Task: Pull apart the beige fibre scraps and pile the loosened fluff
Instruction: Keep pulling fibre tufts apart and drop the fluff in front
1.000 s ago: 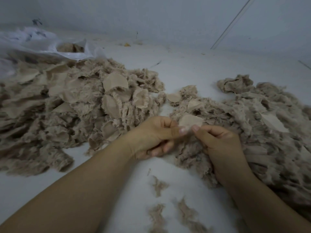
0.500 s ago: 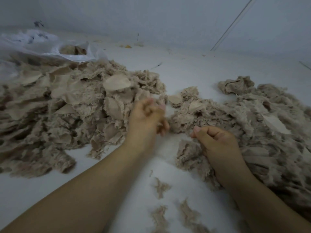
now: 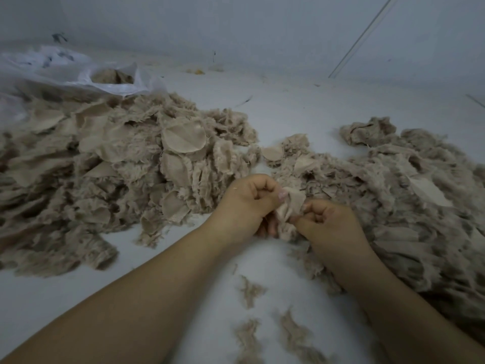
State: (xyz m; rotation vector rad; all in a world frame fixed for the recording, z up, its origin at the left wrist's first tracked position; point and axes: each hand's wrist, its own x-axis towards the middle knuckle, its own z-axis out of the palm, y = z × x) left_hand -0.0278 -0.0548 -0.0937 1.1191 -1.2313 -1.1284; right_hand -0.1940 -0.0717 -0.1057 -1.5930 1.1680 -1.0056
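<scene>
Beige scrap (image 3: 290,206): lying between left hand (image 3: 249,203) and right hand (image 3: 328,222), both pinching it, beside the right-hand pile (image 3: 393,195). Step: pulling apart. Next: hands drawing outward, likely dropping the fluff.

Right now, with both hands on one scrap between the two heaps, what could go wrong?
The left hand and right hand pinch one beige scrap right at the edge of the right heap; pulled fluff may fall back among unsorted pieces. Loose tufts already lie scattered on the white surface, so more could stray outside either pile.
</scene>
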